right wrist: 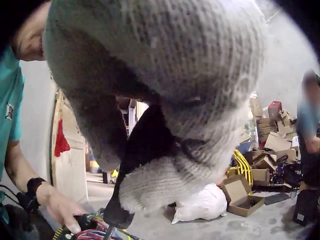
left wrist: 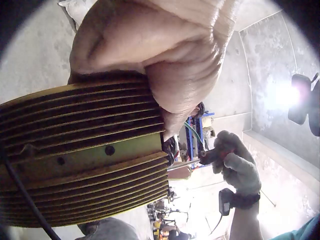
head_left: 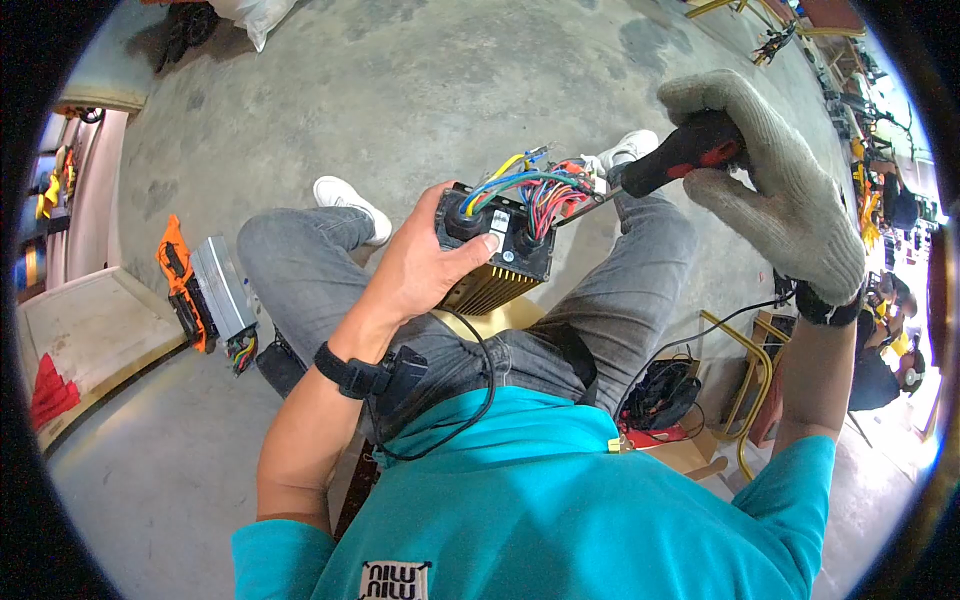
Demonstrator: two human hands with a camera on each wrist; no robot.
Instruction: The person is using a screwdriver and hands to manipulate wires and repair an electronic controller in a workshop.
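Observation:
My bare left hand (head_left: 415, 265) grips a finned metal controller box (head_left: 492, 288) above my lap, thumb over its black end plate. Several coloured wires (head_left: 540, 190) fan out of that end. In the left wrist view the box's brass-toned fins (left wrist: 85, 187) fill the lower left, below the hand (left wrist: 150, 47). My right hand (head_left: 790, 195), in a pale knitted glove, holds a screwdriver (head_left: 675, 162) by its black and red handle. The shaft slants down to the end plate's edge beside the wires; its tip is hidden among them. Close up, the glove (right wrist: 200, 75) wraps the dark handle (right wrist: 147, 135).
On the floor to the left lie a silver finned box (head_left: 222, 288) with wires and an orange part (head_left: 175, 265). A wooden panel (head_left: 100, 325) with red cloth (head_left: 52, 392) is farther left. A yellow metal frame (head_left: 768, 385) stands right. A black cable (head_left: 490, 385) loops from my left wrist.

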